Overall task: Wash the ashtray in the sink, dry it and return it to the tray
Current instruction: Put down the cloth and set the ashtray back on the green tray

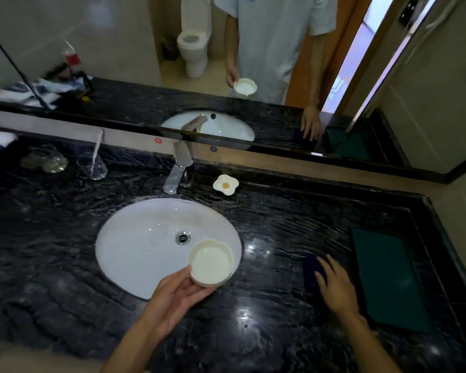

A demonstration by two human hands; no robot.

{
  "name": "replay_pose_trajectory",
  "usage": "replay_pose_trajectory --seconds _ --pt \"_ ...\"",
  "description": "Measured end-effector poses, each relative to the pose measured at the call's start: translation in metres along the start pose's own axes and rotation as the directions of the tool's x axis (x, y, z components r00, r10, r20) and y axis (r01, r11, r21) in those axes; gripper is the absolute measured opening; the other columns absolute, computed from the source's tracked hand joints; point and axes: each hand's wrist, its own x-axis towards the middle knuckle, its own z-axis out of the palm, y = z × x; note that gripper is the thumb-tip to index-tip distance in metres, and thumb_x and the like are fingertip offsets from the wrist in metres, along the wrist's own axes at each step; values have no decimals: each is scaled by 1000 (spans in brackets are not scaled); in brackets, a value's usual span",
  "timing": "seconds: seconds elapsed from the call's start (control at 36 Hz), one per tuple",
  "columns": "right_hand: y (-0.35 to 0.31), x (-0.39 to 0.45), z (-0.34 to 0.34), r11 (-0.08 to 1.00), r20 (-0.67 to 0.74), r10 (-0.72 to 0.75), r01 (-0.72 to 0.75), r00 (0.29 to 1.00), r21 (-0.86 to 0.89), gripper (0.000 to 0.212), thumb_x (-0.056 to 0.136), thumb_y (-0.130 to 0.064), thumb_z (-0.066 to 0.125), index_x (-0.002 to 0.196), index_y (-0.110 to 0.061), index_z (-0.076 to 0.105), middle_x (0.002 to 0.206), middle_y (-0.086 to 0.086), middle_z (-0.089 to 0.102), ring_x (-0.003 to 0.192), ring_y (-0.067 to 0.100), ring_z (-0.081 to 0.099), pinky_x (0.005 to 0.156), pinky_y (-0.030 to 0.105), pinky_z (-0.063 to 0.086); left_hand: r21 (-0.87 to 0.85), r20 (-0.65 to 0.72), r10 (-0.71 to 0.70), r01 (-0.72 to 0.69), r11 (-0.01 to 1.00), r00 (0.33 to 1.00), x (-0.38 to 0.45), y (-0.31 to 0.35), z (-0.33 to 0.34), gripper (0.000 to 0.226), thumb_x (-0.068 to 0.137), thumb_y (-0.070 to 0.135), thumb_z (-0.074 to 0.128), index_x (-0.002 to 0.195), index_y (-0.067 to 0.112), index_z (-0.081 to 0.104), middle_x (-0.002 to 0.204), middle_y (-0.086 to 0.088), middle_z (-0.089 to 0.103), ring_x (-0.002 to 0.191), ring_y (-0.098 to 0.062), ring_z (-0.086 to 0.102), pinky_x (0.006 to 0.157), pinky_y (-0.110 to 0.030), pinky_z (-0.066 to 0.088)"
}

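My left hand holds a round cream ashtray by its near rim, tilted over the front right edge of the white oval sink. My right hand rests fingers-spread on a dark folded cloth lying on the black marble counter to the right of the sink. A flat dark green tray lies on the counter just right of that hand, with nothing on it. The tap behind the sink shows no running water.
A small flower-shaped white dish sits behind the sink, right of the tap. A clear glass with a toothbrush and a crumpled wrapper stand at the back left. A mirror runs along the back wall.
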Motion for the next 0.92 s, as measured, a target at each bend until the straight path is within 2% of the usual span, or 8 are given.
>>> replay_pose_trajectory --seconds 0.08,0.19,0.31,0.39,0.47,0.56,0.69,0.92 --pt "-3 -1 7 993 91 93 -99 991 62 53 106 -39 29 157 -25 22 168 0 9 153 26 9 123 44 20 -6 9 -3 3 1000 1000 -1 7 -6 45 88 13 58 122 -16 55 124 -38 62 115 -48 64 81 -50 61" --pt "-24 4 -10 981 199 180 -191 963 40 54 106 -34 33 158 -24 18 169 0 1 155 26 2 119 55 20 1 23 -14 14 1000 1000 -4 19 -14 40 92 11 56 121 -17 55 128 -39 58 114 -48 64 80 -50 61" --pt "-67 6 -34 947 135 265 -284 955 151 51 99 -24 52 148 -12 40 160 15 30 146 34 31 114 58 29 0 24 -28 28 1000 999 -6 29 -20 40 90 9 57 119 -18 55 128 -42 56 111 -49 65 79 -51 61" --pt "-122 -7 -53 883 29 184 -179 982 433 28 97 -17 57 124 -9 63 125 15 67 111 32 63 95 36 49 6 49 -44 44 999 998 -7 39 -24 40 90 9 57 119 -18 55 127 -41 58 111 -50 65 80 -53 61" --pt "-189 -29 -71 709 74 56 -92 996 699 13 97 -16 61 104 -14 72 103 6 74 96 21 66 79 27 51 16 66 -54 53 998 996 -9 49 -28 43 87 10 60 121 -17 55 125 -38 62 111 -49 66 83 -55 60" --pt "-245 -51 -78 473 191 -90 -127 977 872 11 98 -19 62 104 -19 70 106 9 73 93 22 68 75 31 58 47 74 -59 55 997 996 -11 60 -32 44 88 11 61 122 -16 56 128 -38 60 112 -49 65 86 -56 59" --pt "-296 -74 -70 356 332 -275 -225 902 907 31 99 -30 59 128 -21 62 118 8 69 100 24 69 79 36 61 184 78 -72 57 981 994 -13 82 -40 43 89 14 63 120 -15 59 129 -41 55 113 -52 63 90 -58 56" --pt "-313 -90 -59 291 328 -287 -245 900 925 32 90 -9 71 121 -18 68 116 26 66 101 30 69 84 47 61 387 111 -172 117 915 979 -10 121 -49 39 94 19 63 120 -10 64 129 -41 56 112 -51 64 86 -57 57"
